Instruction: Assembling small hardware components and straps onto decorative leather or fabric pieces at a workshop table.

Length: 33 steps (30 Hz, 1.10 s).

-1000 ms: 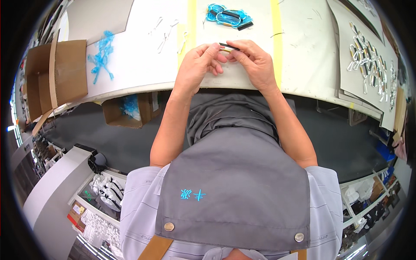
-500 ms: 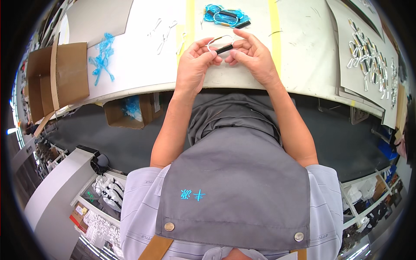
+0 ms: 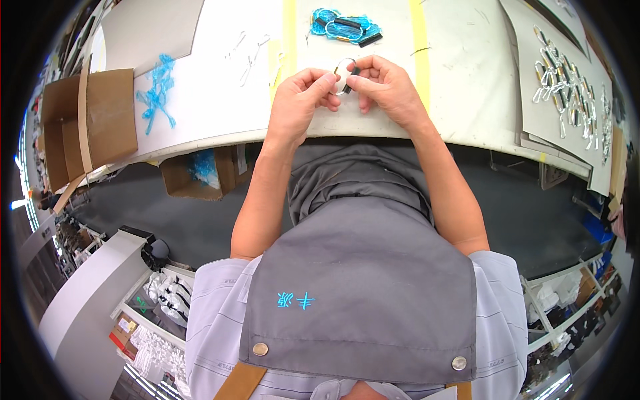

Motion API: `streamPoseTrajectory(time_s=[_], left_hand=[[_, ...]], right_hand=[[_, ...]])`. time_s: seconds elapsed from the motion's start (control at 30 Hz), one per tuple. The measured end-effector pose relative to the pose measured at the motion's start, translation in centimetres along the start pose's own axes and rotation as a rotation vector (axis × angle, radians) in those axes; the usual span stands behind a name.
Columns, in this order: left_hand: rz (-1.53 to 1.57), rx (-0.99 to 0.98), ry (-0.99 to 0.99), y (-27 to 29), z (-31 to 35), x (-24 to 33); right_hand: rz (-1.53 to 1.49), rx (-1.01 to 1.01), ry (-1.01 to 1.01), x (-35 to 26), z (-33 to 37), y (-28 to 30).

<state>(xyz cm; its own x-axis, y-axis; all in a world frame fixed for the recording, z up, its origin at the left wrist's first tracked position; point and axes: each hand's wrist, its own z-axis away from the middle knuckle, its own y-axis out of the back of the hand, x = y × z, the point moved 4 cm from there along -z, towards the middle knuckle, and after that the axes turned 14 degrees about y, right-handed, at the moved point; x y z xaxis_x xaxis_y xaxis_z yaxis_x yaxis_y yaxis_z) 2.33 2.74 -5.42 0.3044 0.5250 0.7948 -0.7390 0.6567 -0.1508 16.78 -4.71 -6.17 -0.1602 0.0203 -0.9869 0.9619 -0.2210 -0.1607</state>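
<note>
Both hands meet over the near side of the white table, holding a small white cord loop with a black sleeve (image 3: pixel 353 75) and a short gold-coloured section. My left hand (image 3: pixel 300 99) pinches the loop's left side between thumb and fingertips. With thumb and fingers, my right hand (image 3: pixel 389 90) grips it at the black sleeve, which is tilted steeply. Fingertips cover part of the loop. Just beyond the hands lies a bundle of similar loops with black sleeves in blue plastic (image 3: pixel 343 28). Loose white cord loops (image 3: pixel 252 57) lie to the left.
Many finished-looking cord loops (image 3: pixel 565 90) lie on a grey board at the right. Crumpled blue plastic strips (image 3: pixel 157 93) and an open cardboard box (image 3: pixel 110 113) are at the left. Yellow tape (image 3: pixel 421 60) runs across the table (image 3: pixel 477 100). Another carton (image 3: pixel 193 180) sits below the table edge.
The black sleeve has turned from nearly level to steep, and the loop looks rounder. My right hand has shifted slightly left, its raised index finger now curled in at the sleeve.
</note>
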Motion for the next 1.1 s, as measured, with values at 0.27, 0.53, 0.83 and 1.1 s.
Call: streamPoseTrajectory(time_s=[0.27,0.53,0.83,1.1], left_hand=[[0.324,-0.026,0.019,-1.6,0.1,-0.8],[0.237,0.006,0.058,-0.8,-0.3,-1.9],[0.262,0.018,0.039,-1.3,-0.2,-1.3],[0.127,-0.006,0.018,-1.3,-0.9,-1.0]], right_hand=[[-0.152,0.065,0.017,0.5,0.0,0.3],[-0.210,0.067,-0.020,0.8,-0.2,0.7],[-0.116,0.080,0.011,0.4,0.0,0.3],[-0.184,0.089,0.063,0.7,0.3,0.6]])
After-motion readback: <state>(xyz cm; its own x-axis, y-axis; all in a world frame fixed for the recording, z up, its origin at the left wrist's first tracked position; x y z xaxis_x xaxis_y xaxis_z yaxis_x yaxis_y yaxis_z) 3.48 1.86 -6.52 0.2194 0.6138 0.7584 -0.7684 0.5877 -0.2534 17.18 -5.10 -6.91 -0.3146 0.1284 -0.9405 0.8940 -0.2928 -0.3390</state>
